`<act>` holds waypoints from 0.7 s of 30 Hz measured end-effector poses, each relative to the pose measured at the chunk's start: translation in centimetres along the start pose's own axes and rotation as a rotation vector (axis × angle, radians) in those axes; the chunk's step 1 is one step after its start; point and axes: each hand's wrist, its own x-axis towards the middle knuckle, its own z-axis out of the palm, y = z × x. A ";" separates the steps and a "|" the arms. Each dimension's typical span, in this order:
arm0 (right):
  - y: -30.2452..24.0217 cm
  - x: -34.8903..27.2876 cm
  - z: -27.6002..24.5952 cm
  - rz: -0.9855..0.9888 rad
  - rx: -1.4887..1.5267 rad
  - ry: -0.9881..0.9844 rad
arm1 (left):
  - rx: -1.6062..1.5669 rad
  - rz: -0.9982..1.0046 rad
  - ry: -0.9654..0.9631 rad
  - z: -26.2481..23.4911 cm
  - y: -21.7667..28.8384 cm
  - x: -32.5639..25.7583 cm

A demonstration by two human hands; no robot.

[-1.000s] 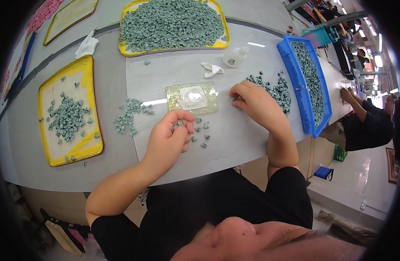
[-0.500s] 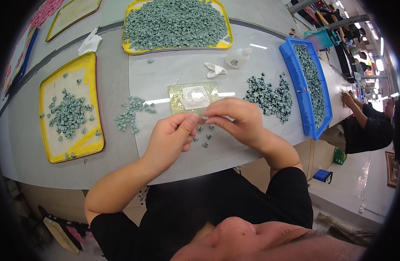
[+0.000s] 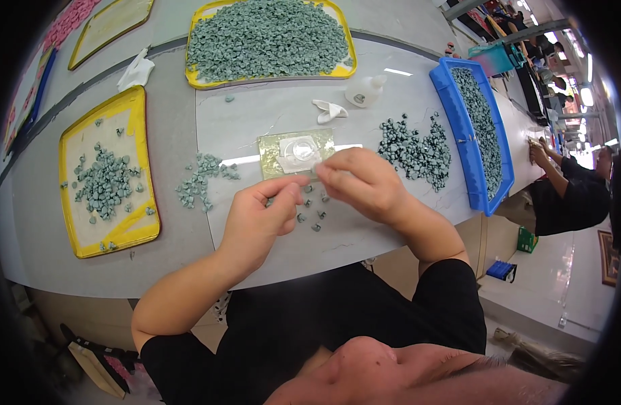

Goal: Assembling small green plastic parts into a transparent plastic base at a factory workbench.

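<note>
Piles [image 3: 415, 154] flanked the pad [image 3: 270, 150], work seemingly midway; beside it our left hand [image 3: 252, 219] curled round one piece [image 3: 270, 201], our right hand [image 3: 364, 185] pinched another.

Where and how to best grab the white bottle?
By the body of the white bottle, probably from its right side with the right hand. The rounded body is the widest part, while the narrow tip gives less to hold. A white scrap lies close by on the near left, so the right looks less crowded.
</note>
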 end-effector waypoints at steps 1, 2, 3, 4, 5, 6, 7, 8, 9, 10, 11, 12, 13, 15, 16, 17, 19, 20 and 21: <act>0.4 0.0 -0.1 -0.022 -0.091 0.031 | 0.000 0.000 -0.001 0.0 0.1 0.0; 0.9 0.0 -0.1 -0.044 -0.182 0.061 | -0.032 -0.003 0.014 0.0 0.1 0.1; 1.3 -0.1 0.2 -0.071 -0.238 0.078 | -0.065 -0.006 0.029 -0.1 0.1 0.1; 1.4 0.0 0.3 -0.072 -0.237 0.078 | -0.066 -0.005 0.030 -0.1 0.1 0.2; 1.4 0.1 0.4 -0.084 -0.272 0.080 | -0.015 0.019 0.020 -0.2 0.1 0.2; 1.5 0.2 0.5 -0.096 -0.308 0.083 | 0.036 0.043 0.010 -0.3 0.1 0.2; 1.5 0.3 0.6 -0.097 -0.307 0.082 | 0.034 0.043 0.011 -0.3 0.1 0.2; 1.5 0.3 0.7 -0.099 -0.323 0.079 | 0.051 0.045 0.014 -0.2 0.1 0.1; 1.5 0.4 0.8 -0.101 -0.340 0.075 | 0.068 0.046 0.018 -0.1 0.2 0.1; 1.6 0.4 0.8 -0.102 -0.338 0.074 | 0.067 0.047 0.019 -0.1 0.3 0.0; 1.6 0.5 0.9 -0.103 -0.344 0.076 | 0.049 0.014 0.008 -0.2 0.4 0.0; 1.5 0.5 0.9 -0.104 -0.350 0.077 | 0.032 -0.020 -0.003 -0.2 0.5 0.0; 1.4 0.6 1.0 -0.106 -0.349 0.077 | 0.031 -0.018 -0.001 -0.5 0.5 0.1; 1.2 0.9 1.0 -0.107 -0.353 0.064 | -0.061 -0.025 -0.053 -1.0 0.5 0.2; 1.1 1.0 1.2 -0.108 -0.355 0.064 | -0.061 -0.024 -0.055 -1.2 0.5 0.1; 1.0 1.0 1.3 -0.111 -0.361 0.065 | -0.082 -0.017 -0.059 -1.4 0.5 0.0; 0.9 1.1 1.6 -0.115 -0.369 0.067 | -0.102 -0.009 -0.064 -1.6 0.5 -0.2; 0.8 1.2 1.7 -0.113 -0.365 0.060 | -0.065 0.006 -0.056 -1.6 0.5 -0.4; 0.7 1.3 1.9 -0.112 -0.360 0.055 | -0.026 0.022 -0.046 -1.7 0.6 -0.5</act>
